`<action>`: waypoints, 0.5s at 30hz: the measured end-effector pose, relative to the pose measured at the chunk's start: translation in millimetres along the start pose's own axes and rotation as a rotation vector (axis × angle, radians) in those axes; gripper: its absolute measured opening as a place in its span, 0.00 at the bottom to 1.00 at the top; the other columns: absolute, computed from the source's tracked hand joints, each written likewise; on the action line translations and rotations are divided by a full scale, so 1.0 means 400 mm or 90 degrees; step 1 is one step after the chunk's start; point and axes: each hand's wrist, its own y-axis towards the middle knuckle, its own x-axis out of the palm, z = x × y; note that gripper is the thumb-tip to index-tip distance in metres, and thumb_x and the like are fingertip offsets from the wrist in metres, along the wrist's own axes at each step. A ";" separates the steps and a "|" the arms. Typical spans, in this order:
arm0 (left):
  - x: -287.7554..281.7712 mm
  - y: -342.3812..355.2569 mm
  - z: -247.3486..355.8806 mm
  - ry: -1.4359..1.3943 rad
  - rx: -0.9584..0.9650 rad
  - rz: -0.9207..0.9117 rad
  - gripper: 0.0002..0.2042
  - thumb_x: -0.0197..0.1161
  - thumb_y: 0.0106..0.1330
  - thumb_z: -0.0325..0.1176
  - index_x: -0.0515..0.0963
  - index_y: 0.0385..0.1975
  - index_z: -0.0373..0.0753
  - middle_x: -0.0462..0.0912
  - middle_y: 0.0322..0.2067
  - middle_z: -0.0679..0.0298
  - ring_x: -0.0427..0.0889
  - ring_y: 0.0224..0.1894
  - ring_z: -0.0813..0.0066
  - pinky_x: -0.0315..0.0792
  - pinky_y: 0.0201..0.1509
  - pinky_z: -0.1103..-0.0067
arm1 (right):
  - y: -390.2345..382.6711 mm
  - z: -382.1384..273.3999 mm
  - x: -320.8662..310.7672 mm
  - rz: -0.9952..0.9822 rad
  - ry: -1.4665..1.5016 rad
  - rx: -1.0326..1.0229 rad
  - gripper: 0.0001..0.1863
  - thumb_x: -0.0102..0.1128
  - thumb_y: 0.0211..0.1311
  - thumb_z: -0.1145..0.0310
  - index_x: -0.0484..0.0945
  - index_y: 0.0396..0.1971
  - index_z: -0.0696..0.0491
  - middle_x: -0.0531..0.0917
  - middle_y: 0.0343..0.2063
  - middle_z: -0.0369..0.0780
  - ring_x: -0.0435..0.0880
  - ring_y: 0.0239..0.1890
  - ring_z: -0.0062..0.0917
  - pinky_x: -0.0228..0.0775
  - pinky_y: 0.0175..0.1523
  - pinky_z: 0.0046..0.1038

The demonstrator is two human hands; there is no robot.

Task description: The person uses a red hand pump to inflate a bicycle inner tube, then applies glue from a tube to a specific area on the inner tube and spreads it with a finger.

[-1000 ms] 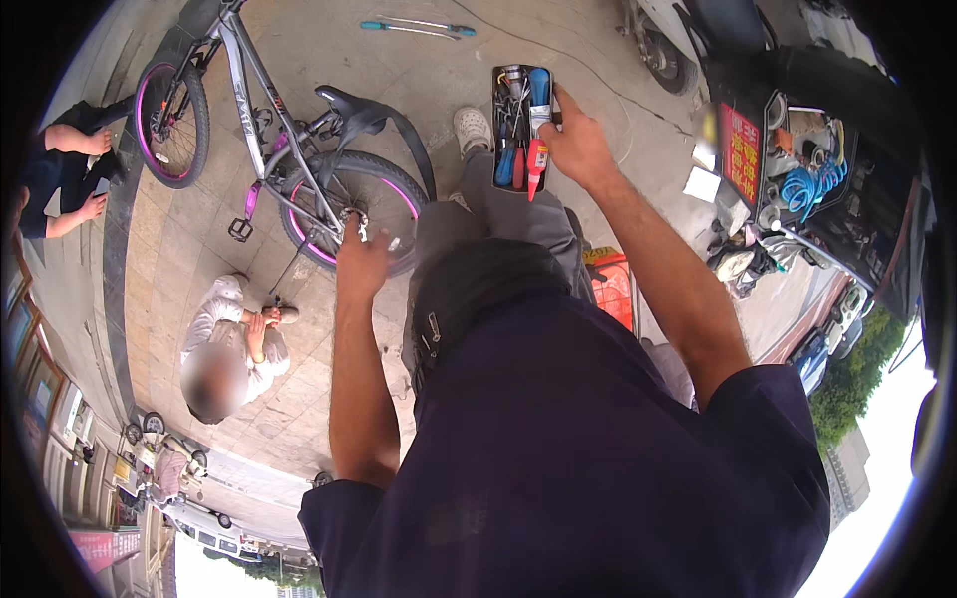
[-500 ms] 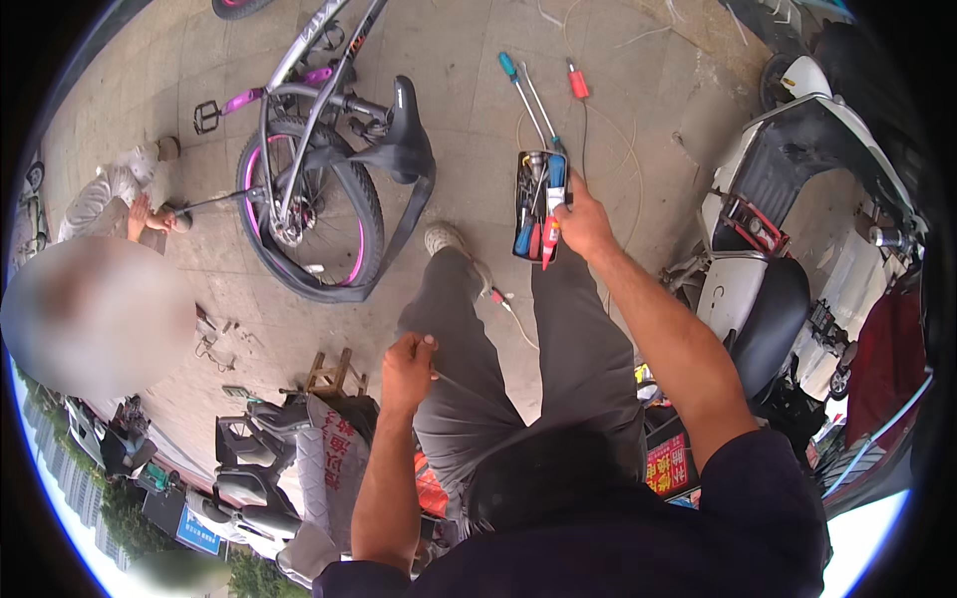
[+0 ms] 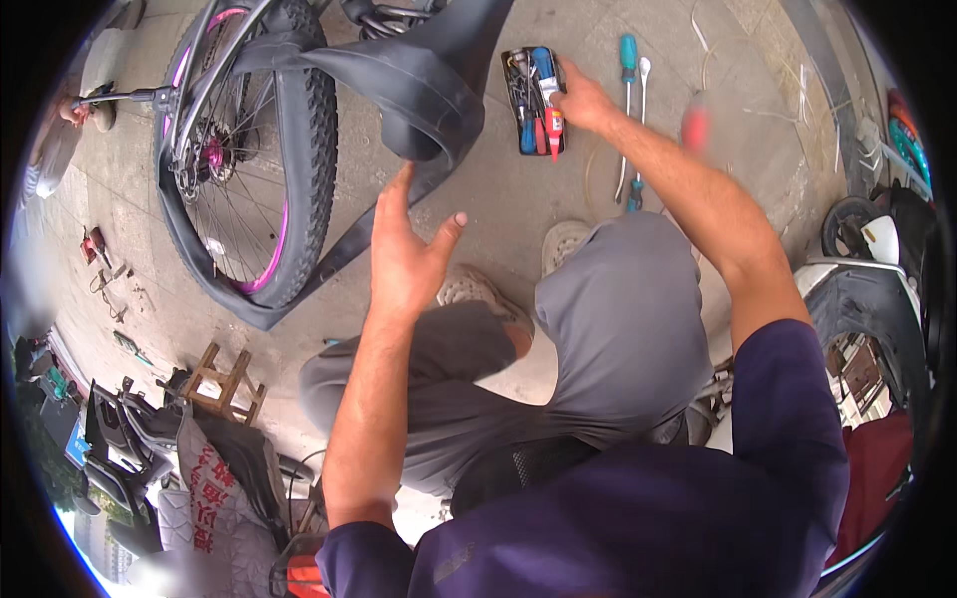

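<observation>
My right hand (image 3: 586, 98) is closed on the right side of a small black tool tray (image 3: 506, 78), low over the pavement. Whether the tray touches the ground I cannot tell. Blue- and red-handled tools fill it, along with a small white tube with a red cap (image 3: 554, 120). My left hand (image 3: 404, 249) is open, fingers stretched forward and thumb apart, holding nothing. Its fingertips come near a flat black inner tube (image 3: 439, 90), which drapes in a broad loop. Beside it is a bicycle wheel with a knobbly tyre (image 3: 321, 169) and a pink rim.
Right of the tray lie a teal-handled screwdriver (image 3: 627, 55) and a long metal tool (image 3: 641, 105). A small wooden stool (image 3: 224, 384) stands at lower left. A white scooter (image 3: 882, 239) is at right. Another person's hand (image 3: 72, 112) shows at far left.
I have crouched, with my knees bent. My right hand has brought the tray down toward the ground. My left hand has moved forward from beside my thigh and opened near the inner tube.
</observation>
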 end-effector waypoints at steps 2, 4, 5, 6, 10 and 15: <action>0.053 0.034 -0.033 0.010 0.050 0.066 0.34 0.75 0.60 0.32 0.68 0.66 0.30 0.74 0.63 0.43 0.68 0.69 0.46 0.61 0.75 0.59 | 0.034 -0.018 0.034 -0.029 0.012 0.007 0.41 0.62 0.62 0.67 0.57 0.75 0.54 0.80 0.57 0.60 0.80 0.60 0.53 0.69 0.68 0.45; 0.098 0.042 -0.058 -0.078 0.056 0.060 0.27 0.75 0.60 0.32 0.75 0.57 0.30 0.80 0.53 0.45 0.75 0.59 0.45 0.65 0.71 0.59 | 0.053 -0.006 0.068 -0.013 0.015 -0.043 0.41 0.62 0.62 0.67 0.58 0.74 0.54 0.79 0.57 0.60 0.80 0.60 0.52 0.69 0.68 0.45; 0.119 0.042 -0.062 -0.080 0.036 0.065 0.23 0.75 0.60 0.32 0.78 0.53 0.30 0.83 0.47 0.46 0.79 0.54 0.46 0.66 0.69 0.58 | 0.088 0.015 0.074 0.003 0.013 -0.070 0.40 0.61 0.61 0.67 0.58 0.74 0.54 0.79 0.58 0.60 0.80 0.61 0.52 0.69 0.68 0.45; 0.110 0.033 -0.042 -0.139 -0.037 -0.013 0.15 0.71 0.66 0.32 0.81 0.47 0.29 0.86 0.34 0.59 0.84 0.41 0.61 0.74 0.59 0.65 | 0.107 0.070 0.088 0.043 0.013 -0.098 0.33 0.63 0.64 0.64 0.68 0.68 0.57 0.83 0.53 0.57 0.83 0.58 0.50 0.73 0.64 0.41; -0.062 -0.138 0.089 -0.427 -0.207 -0.052 0.09 0.65 0.73 0.30 0.82 0.46 0.31 0.84 0.31 0.70 0.79 0.33 0.86 0.73 0.39 0.83 | 0.000 -0.115 -0.087 0.112 0.145 -0.033 0.19 0.66 0.69 0.59 0.82 0.40 0.63 0.88 0.34 0.48 0.87 0.39 0.40 0.79 0.50 0.35; -0.192 -0.247 0.172 -0.605 -0.238 -0.062 0.22 0.67 0.72 0.33 0.75 0.62 0.31 0.83 0.45 0.68 0.78 0.47 0.82 0.72 0.53 0.82 | -0.450 -0.637 -0.290 0.095 0.128 -0.841 0.29 0.65 0.67 0.49 0.78 0.60 0.52 0.75 0.66 0.47 0.69 0.72 0.44 0.60 0.74 0.47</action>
